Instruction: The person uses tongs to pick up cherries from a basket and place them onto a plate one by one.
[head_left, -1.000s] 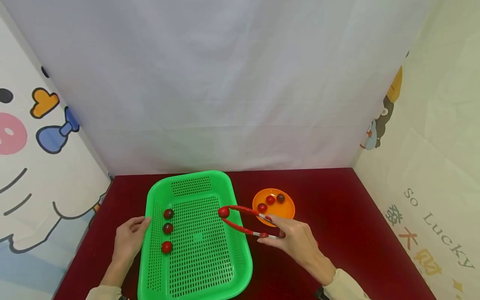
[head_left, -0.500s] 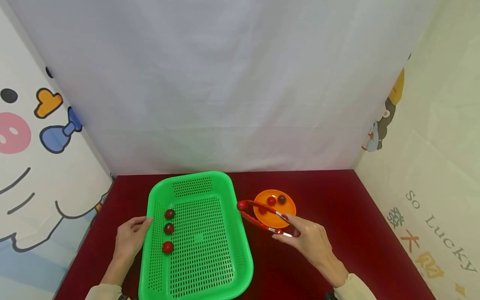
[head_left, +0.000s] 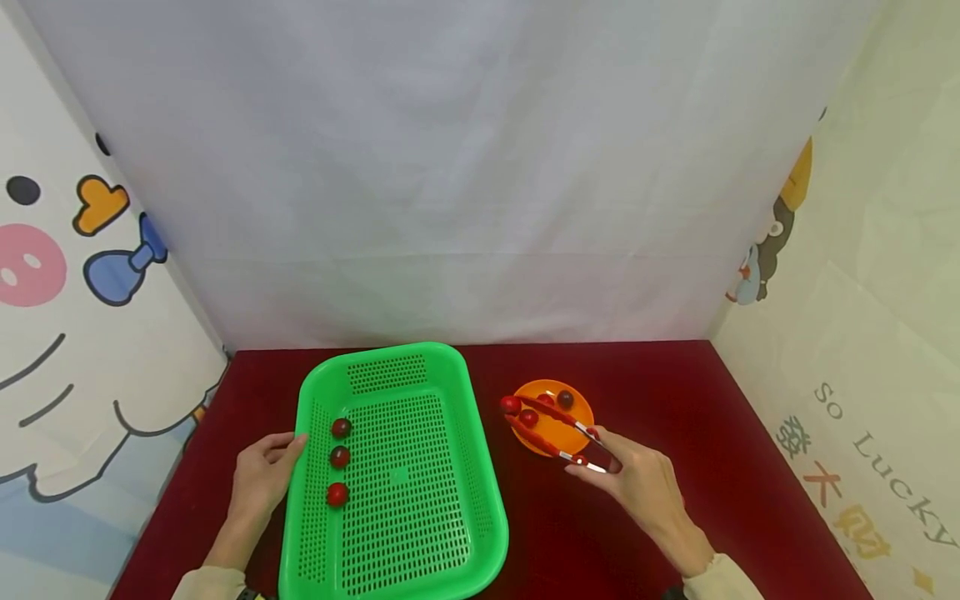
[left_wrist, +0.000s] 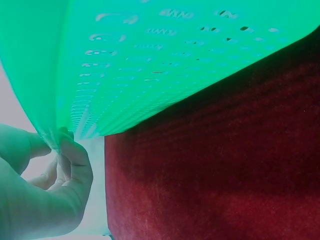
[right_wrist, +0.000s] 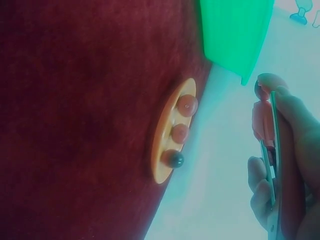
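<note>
Left hand [head_left: 262, 473] pinches basket [head_left: 495, 525] at left rim | right hand [head_left: 639, 477], well apart and nearer ball, grips tongs [head_left: 537, 440], long axis near-right to far-left | ball [head_left: 510, 405] at tongs' tips, far-left of that hand, raised by left edge of plate [head_left: 557, 433]

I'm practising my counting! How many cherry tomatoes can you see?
7 cherry tomatoes: three lined up in the green basket, three on the orange plate, and one pinched in the red tongs. None seems hidden.
</note>
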